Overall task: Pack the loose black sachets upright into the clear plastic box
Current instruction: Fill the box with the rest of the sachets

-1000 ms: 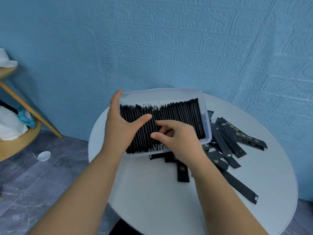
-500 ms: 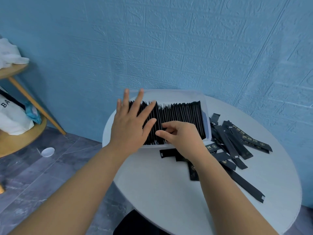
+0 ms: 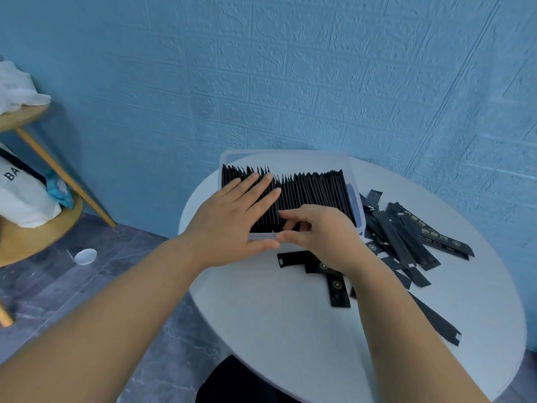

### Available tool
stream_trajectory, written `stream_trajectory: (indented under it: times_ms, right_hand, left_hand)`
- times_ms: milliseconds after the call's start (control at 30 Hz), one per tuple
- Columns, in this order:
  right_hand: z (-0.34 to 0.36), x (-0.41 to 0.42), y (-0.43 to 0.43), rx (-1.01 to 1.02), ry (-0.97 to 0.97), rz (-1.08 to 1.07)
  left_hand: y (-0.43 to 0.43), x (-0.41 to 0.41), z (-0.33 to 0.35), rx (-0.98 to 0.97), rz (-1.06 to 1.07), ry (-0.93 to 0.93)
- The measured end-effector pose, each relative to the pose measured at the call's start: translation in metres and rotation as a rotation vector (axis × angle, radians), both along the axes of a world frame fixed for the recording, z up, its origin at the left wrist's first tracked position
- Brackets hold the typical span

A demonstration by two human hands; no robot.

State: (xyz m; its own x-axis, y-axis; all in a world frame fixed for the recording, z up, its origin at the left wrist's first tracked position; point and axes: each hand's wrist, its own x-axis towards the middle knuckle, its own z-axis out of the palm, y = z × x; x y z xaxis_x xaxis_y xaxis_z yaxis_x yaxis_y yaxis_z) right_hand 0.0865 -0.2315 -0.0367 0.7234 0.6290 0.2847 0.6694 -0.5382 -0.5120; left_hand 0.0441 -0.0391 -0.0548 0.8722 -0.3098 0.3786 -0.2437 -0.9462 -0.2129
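The box (image 3: 290, 157) is set at the 11 o'clock side of the worktop (image 3: 290, 338). It is filled almost wall to wall by a row (image 3: 316, 193) of sachets stood on edge, with their tops uneven toward 9 o'clock.

The left hand (image 3: 229, 225) is laid flat on the 9 o'clock half of the row, its grip apart and its fingers straight and spread across the tops. It is judged that the packed sachets are pressed aside this way and stopped from fanning over while room is made.

The right hand (image 3: 322, 231) is placed at the 6 o'clock wall of the box. Its thumb is stretched along the outside of the rim, its forefinger over the row's near ends, and the other fingers are curled inward. Whether a sachet is clamped in that grip cannot be told, as the curled fingertips are hidden. A gap is probably being opened there, or a sachet seated.

The loose sachets (image 3: 406, 237) are spread flat in a crossed heap on the worktop, at 3 to 5 o'clock of the box. Some run under the right wrist, within easy reach of that hand. Many are not yet packed, and little free space is seen in the box, so firm pressing is likely to be needed.
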Motion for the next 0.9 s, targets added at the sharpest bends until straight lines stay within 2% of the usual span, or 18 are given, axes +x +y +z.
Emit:
stream_trajectory:
  times_ms: [367,533,600,667,800,900]
  right_hand:
    - [-0.005,0.000,-0.006,0.022,-0.100,0.053]
    - [-0.004,-0.010,-0.053,0.233,-0.122,-0.179]
    - [-0.009,-0.014,-0.083,0.148,-0.127,-0.313]
    - [-0.019,-0.021,-0.111,-0.026,-0.090,-0.413]
    - [-0.040,-0.042,-0.141,-0.281,0.155,-0.427]
    - [-0.051,-0.053,-0.136,-0.346,0.148,-0.419]
  left_hand:
    - [-0.004,-0.004,-0.007,-0.022,-0.030,-0.097]
    - [-0.005,-0.001,-0.007,-0.034,-0.013,-0.100]
    - [-0.005,0.000,-0.008,-0.036,-0.005,-0.101]
    - [-0.005,0.001,-0.008,-0.037,-0.002,-0.106]
    - [-0.005,0.001,-0.008,-0.028,-0.004,-0.107]
    - [-0.005,0.001,-0.008,-0.027,-0.005,-0.105]
